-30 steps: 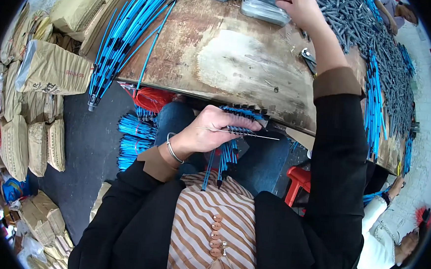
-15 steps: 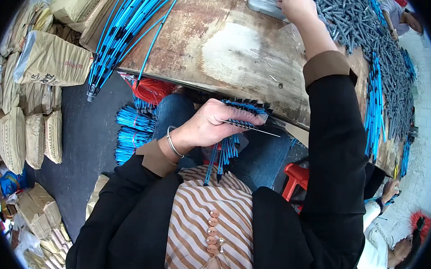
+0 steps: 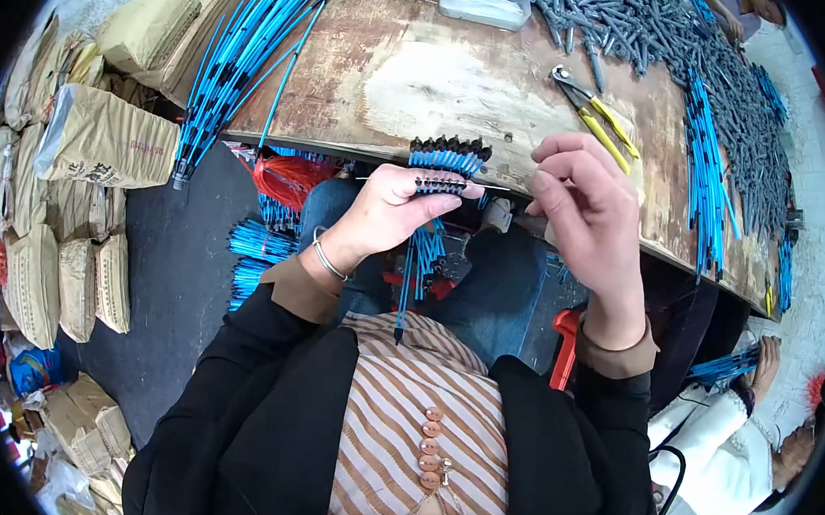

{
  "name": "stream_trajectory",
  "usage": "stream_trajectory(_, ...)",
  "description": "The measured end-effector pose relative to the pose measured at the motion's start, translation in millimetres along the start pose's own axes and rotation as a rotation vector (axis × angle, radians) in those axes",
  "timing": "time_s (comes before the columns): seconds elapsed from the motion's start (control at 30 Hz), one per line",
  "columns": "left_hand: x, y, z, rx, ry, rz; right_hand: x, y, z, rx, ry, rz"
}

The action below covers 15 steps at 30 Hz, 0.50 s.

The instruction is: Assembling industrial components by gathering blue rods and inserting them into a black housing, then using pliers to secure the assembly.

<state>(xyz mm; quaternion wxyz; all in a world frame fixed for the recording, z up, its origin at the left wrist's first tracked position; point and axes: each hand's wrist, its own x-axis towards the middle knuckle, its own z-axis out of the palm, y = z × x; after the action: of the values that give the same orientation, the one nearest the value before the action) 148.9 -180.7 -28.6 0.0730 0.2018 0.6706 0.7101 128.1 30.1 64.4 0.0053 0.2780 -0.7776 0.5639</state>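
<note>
My left hand (image 3: pixel 401 205) is closed around a bundle of thin blue rods with black ends (image 3: pixel 449 156), held just off the table's near edge. A thin metal wire (image 3: pixel 502 187) runs along the bundle's black ends and sticks out on both sides. My right hand (image 3: pixel 590 207) hovers to the right of the bundle. Its fingers are curled, with their tips at the wire's right end; what lies between them is too small to make out. More blue rods with black tips (image 3: pixel 404 295) hang below my left hand.
On the worn wooden table (image 3: pixel 348 74) are yellow-handled pliers (image 3: pixel 614 128), a clear tray of thin pins (image 3: pixel 484 15) and a heap of grey plastic parts (image 3: pixel 634 35). Blue rods (image 3: pixel 245 68) lie at its left corner. Paper sacks (image 3: pixel 108 140) stand left. A co-worker's hand (image 3: pixel 763 369) holds blue rods.
My right hand has come back from the tray to beside the bundle. The bundle has shifted left and tilted up, and the pliers have come into sight.
</note>
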Motion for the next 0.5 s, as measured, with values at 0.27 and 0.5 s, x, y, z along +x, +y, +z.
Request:
stream_trajectory(0.27,-1,-2,4,-0.055,0.056,-0.009,-20,2,14,-0.35,0.116,-0.08)
stream_trajectory(0.5,0,-3,2,-0.072,0.075,-0.036,-26,1,12,-0.411,0.172,-0.092)
